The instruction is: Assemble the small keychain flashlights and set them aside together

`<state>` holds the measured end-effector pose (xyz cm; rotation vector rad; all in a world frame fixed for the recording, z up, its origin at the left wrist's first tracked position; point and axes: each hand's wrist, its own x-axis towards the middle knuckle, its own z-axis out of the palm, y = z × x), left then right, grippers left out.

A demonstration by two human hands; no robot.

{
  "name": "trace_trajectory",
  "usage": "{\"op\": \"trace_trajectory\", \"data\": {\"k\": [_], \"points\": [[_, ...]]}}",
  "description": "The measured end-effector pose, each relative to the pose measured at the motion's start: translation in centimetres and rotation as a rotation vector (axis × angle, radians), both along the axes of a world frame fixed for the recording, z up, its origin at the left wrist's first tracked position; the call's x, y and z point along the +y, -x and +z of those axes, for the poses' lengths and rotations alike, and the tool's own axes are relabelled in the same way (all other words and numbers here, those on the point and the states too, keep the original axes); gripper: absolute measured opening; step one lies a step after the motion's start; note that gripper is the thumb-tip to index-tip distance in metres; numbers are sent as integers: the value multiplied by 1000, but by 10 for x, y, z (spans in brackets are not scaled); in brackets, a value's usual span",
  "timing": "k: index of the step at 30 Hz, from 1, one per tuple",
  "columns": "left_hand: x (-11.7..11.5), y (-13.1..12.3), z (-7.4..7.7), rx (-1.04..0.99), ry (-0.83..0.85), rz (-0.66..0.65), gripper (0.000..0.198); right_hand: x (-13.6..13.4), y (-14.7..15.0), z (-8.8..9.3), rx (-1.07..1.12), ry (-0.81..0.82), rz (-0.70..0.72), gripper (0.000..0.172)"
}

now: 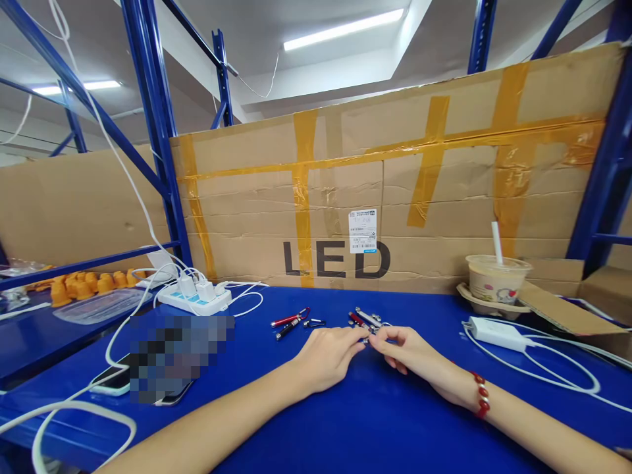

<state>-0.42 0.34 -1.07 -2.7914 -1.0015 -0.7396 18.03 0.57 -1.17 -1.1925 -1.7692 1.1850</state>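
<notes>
Both my hands rest on the blue table (355, 421), meeting at the middle. My left hand (328, 355) and my right hand (412, 352) pinch a small metal piece (369, 337) between their fingertips; it is too small to name. Just beyond the fingers lies a small pile of pen-like keychain lights (365, 320), red and silver. Two more keychain lights (290, 322), one red and one black, lie a little to the left, with a small clip (315, 322) beside them. A red bead bracelet (481, 394) is on my right wrist.
A white power strip (194, 297) with plugged chargers and trailing white cables sits at the left. Phones (116, 382) lie at the near left. A lidded drink cup (496, 280) with a straw and a white adapter (496, 332) are at the right. A taped cardboard wall (395, 197) closes the back.
</notes>
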Motion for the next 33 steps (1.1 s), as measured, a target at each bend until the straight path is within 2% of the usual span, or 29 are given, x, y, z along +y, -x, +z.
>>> {"op": "trace_trajectory", "data": {"k": [9,14,18,21,27,33], "points": [[5,-1,-3,-58,11,50,31,1,2,-3,58,-83,-55,47],[6,-2,-2,-109,56,92,30,4,-2,-4,60,-329,-87,36],[3,-4,1,-166,161,136,30,3,-6,-2,-31,-572,-111,25],[0,-5,3,-179,181,151,30,2,-7,-1,-86,-689,-123,21],[-3,-6,3,-222,155,101,30,0,-7,1,-71,-785,-119,22],[-3,-4,2,-212,271,-57,27,0,-7,1,-27,-843,-27,23]]}}
